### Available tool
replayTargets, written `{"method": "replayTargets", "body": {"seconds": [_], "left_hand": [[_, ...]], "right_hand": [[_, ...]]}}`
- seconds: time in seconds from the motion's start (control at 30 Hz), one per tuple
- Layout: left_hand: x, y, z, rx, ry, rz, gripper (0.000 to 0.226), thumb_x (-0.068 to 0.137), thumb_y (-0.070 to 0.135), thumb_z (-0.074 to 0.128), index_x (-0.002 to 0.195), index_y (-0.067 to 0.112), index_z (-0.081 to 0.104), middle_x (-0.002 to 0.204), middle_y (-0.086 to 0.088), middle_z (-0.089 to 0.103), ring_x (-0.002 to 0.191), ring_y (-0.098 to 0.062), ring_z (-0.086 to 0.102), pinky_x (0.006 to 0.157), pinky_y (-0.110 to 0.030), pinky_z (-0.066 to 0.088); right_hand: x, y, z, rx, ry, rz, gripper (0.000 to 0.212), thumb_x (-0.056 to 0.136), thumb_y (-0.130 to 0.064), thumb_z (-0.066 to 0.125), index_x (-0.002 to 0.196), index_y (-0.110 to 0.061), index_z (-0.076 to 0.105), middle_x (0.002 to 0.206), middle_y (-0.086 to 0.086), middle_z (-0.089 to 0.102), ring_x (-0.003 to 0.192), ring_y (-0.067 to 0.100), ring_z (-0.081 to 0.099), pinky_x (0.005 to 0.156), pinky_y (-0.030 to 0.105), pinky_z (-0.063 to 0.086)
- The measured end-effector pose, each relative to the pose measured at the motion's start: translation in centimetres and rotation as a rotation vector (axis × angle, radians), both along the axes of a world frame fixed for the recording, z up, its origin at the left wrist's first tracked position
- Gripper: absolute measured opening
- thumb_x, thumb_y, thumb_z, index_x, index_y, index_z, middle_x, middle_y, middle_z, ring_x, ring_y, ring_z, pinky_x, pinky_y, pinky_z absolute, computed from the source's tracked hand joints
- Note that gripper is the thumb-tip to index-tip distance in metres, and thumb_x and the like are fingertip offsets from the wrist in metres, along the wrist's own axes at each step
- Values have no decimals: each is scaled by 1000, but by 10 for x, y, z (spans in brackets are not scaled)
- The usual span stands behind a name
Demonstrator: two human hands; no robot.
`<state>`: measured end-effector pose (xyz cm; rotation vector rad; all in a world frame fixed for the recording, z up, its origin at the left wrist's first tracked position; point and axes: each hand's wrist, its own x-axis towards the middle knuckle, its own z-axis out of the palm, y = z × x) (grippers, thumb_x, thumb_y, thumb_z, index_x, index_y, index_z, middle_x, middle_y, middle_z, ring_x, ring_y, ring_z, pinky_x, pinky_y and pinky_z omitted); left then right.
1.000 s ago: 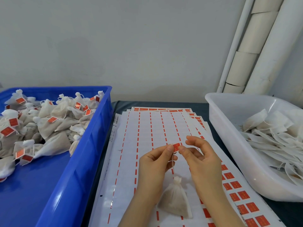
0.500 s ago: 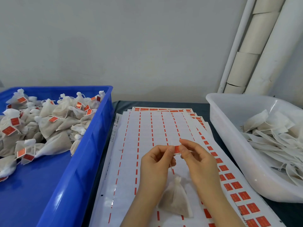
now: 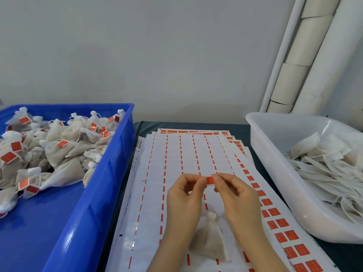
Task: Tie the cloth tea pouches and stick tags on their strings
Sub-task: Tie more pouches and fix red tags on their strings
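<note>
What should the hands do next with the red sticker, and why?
Likely pinch the red tag flat so it sticks: the left hand and right hand both hold it by fingertips, above the tied pouch lying on the sticker sheet.

I see one cloth tea pouch lying on the sticker sheets, low between the two wrists. It is off-white and filled, its neck gathered shut with a small tuft pointing away from me. Above it is a small red tag, pinched at its ends between the fingertips of the left hand and the right hand. I cannot make out the string from pouch to tag. The top sheet shows thin red strips between blank columns; whole red tags sit in rows along the right edge. Tied, tagged pouches are heaped in the blue bin on the left. Flat untied pouches lie in the white tub on the right.
</note>
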<state>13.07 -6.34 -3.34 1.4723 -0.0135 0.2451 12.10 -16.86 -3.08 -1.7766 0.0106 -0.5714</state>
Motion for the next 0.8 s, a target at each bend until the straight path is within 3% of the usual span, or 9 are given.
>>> {"method": "replayTargets", "body": {"seconds": [0.1,0.27,0.43,0.53,0.6,0.73,0.8], "left_hand": [[1,2,-1,17,-9,42,12,90,10,62,81,16,65,78,3,70,80,-12,67,67,-12,52],[1,3,-5,138,-64,76,24,91,1,57,75,19,58,69,12,62,71,-2,58,61,-8,46],[3,5,-9,189,-109,81,29,91,-3,54,75,21,57,68,17,60,70,1,56,59,-6,44],[6,5,-7,106,-119,94,24,90,2,59,75,20,62,72,14,65,74,-2,60,63,-7,45],[9,7,-5,-5,-92,111,14,88,11,64,78,21,67,76,13,69,78,-2,64,64,-6,46],[15,15,-4,-232,38,182,11,89,23,62,82,24,71,78,13,72,75,3,65,54,-8,48],[19,18,-5,-284,112,235,14,91,26,60,81,26,70,75,15,71,71,3,64,54,-13,48]], "right_hand": [[0,4,0,-31,-13,47,6,76,-38,61,81,-41,60,80,-41,61,85,-13,59,64,0,43],[-2,7,-5,-180,-54,55,21,82,-23,66,78,-43,59,84,-35,62,85,-8,59,67,3,44],[-2,9,-5,-172,-70,69,19,83,-24,65,80,-42,60,85,-31,63,84,-7,60,68,4,45],[0,7,1,-74,4,115,6,80,-36,61,84,-40,60,82,-30,65,83,-8,60,65,3,45],[1,4,2,-78,95,181,18,73,-50,56,90,-43,56,83,-27,64,83,-10,57,62,3,44],[2,3,-4,-567,408,344,11,81,-58,54,86,-48,50,90,-23,54,80,-1,54,60,8,39],[3,3,-3,-650,462,412,17,84,-57,52,77,-43,55,80,-20,58,77,0,55,63,10,36]]}}
